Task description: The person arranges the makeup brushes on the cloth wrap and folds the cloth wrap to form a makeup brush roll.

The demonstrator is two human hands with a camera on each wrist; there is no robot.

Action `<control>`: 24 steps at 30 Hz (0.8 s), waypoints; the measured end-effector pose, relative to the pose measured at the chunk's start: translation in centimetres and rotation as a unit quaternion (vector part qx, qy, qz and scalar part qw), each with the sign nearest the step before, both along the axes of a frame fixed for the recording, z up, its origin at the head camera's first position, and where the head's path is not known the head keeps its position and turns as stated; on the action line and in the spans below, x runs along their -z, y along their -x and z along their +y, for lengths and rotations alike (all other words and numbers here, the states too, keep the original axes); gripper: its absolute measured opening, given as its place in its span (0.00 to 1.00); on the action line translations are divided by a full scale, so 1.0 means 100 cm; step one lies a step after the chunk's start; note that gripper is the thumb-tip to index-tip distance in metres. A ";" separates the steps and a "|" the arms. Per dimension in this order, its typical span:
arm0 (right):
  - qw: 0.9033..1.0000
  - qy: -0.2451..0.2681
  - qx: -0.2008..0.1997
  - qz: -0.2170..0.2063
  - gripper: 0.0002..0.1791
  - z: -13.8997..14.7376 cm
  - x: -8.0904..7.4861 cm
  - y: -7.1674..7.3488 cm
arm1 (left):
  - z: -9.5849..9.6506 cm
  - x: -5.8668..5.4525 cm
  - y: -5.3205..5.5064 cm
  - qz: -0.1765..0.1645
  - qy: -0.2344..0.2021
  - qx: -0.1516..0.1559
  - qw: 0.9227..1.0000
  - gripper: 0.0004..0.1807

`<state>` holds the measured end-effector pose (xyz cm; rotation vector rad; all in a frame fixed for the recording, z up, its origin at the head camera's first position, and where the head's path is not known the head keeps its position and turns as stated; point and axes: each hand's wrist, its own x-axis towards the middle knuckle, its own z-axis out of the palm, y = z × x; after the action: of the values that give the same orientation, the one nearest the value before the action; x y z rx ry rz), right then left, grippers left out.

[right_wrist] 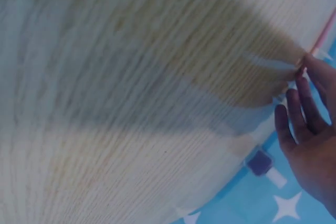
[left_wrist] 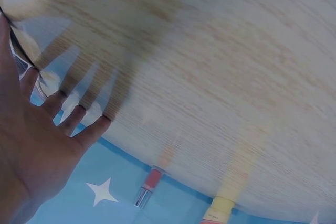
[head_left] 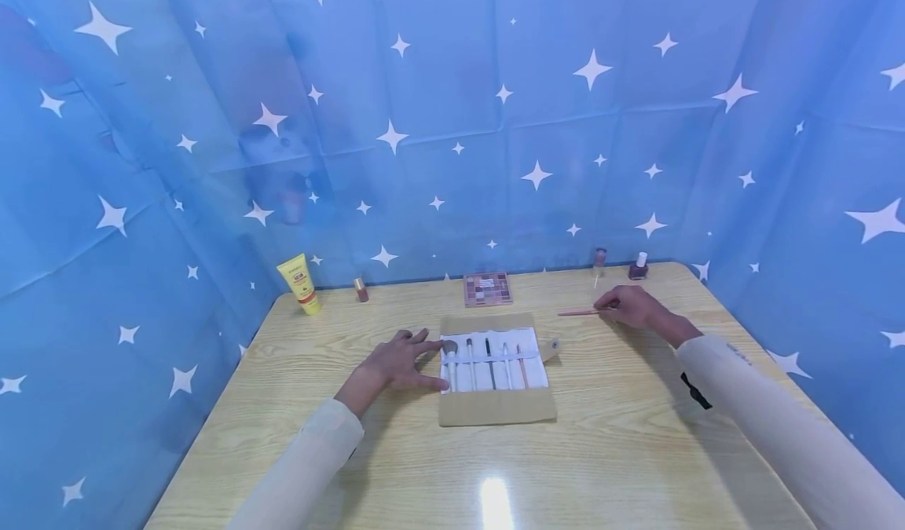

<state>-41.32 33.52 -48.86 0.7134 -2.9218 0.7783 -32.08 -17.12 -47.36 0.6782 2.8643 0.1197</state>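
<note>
A tan brush roll [head_left: 498, 408] lies unfolded on the table, its white lining holding several makeup brushes [head_left: 488, 363] side by side under a strap. My left hand [head_left: 403, 361] rests at the roll's left edge with fingers spread, thumb and index fingertips on that edge. In the left wrist view, the other fingers of the left hand [left_wrist: 50, 140] reach out loosely. To the right of the roll, my right hand [head_left: 632, 308] pinches a slim pink makeup brush [head_left: 576, 312] by one end. The right wrist view shows the pink brush [right_wrist: 324, 32] between thumb and fingertips.
Along the table's back edge stand a yellow tube [head_left: 300, 283], a small lip gloss tube [head_left: 361, 290], another small cosmetic tube [head_left: 599, 258] and a dark nail polish bottle [head_left: 639, 268]. An eyeshadow palette [head_left: 487, 289] lies behind the roll. A starred blue curtain [head_left: 452, 122] surrounds the table.
</note>
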 end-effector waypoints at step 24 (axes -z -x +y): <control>0.995 0.018 -0.065 0.068 0.04 0.000 -0.007 -0.029 | 0.001 0.004 0.005 0.001 0.011 -0.003 1.000 0.51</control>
<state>-38.39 33.47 -48.21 0.9219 -2.7564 0.7570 -32.54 -17.02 -47.78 0.6648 2.8665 0.0870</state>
